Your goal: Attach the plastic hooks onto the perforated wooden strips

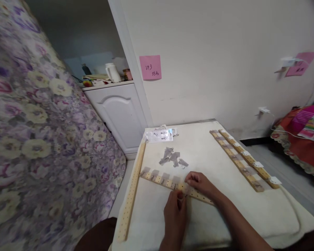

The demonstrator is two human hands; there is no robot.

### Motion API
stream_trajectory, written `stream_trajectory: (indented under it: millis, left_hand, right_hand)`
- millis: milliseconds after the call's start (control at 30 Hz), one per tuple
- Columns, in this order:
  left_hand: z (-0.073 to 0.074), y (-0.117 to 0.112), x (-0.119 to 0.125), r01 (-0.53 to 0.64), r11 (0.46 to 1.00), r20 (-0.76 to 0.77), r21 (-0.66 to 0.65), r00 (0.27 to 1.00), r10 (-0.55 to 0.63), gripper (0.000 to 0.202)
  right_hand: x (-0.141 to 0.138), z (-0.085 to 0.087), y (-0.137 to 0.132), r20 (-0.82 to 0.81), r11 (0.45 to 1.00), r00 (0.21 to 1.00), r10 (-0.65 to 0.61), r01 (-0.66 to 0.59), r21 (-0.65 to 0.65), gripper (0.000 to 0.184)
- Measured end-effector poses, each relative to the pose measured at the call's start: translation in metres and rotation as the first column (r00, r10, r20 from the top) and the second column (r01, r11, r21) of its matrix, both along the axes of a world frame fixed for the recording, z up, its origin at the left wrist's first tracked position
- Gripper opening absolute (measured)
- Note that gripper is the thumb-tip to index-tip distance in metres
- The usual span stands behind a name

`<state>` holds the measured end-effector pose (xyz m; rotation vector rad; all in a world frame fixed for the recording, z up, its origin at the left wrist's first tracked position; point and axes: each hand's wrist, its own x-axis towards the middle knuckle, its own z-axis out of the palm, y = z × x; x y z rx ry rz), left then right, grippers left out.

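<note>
A pale wooden strip with rows of holes [165, 182] lies slantwise on the table, with several small greyish translucent pieces [154, 173] and tiny metal parts along it. My left hand [174, 211] is at its near edge, thumb and fingers pinched together; whatever is between them is too small to make out. Over the same strip, my right hand [202, 184] has its fingers curled in beside another translucent piece, and I cannot see clearly what they grip. A loose pile of grey pieces [170, 157] lies beyond the strip.
A bare holed strip [132, 195] runs along the table's left edge. Two strips with pieces attached [234, 157] lie at the right, near a white cable [294, 205]. Clear packaging [159, 136] sits at the back. A floral curtain [54, 139] hangs left.
</note>
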<state>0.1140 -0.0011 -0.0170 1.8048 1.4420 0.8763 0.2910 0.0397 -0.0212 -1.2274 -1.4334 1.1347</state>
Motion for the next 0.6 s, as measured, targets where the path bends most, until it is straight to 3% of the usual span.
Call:
stream_trajectory:
  millis: [300,600]
  left_hand:
    - [-0.002,0.006,0.003,0.040,0.999,-0.024,-0.012,0.999,-0.041,0.013]
    - [-0.001,0.006,0.013,0.008,1.000,0.096,-0.018,0.995,-0.006,0.015]
  right_hand:
    - [-0.005,-0.005,0.006,0.137,1.000,0.990,-0.027,0.025,0.019,0.009]
    - [-0.007,-0.002,0.001,0.165,0.990,0.976,-0.140,0.136,0.032,0.011]
